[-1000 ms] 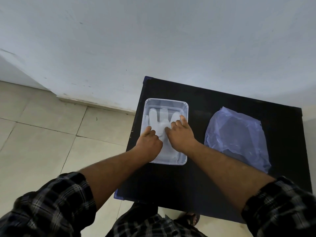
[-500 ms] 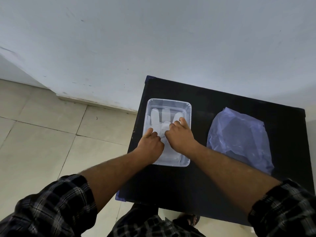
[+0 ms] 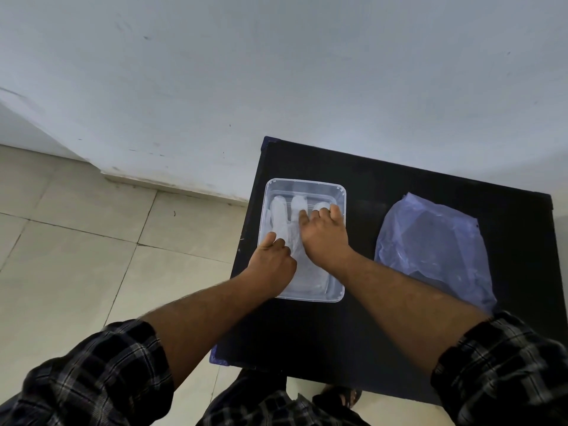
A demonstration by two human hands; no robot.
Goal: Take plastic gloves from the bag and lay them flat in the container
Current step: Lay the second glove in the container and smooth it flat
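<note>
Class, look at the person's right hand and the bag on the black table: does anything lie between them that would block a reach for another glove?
Nothing visible does. The right hand presses on the glove in the container, and only bare black table separates it from the bag.

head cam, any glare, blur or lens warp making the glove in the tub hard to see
Head view: soft, even light, no harsh glare; the pale glove blends into the clear tub, edges faint. Both hands cover its lower part. Wide-angle warp bends the table edges; slight softness overall.
</note>
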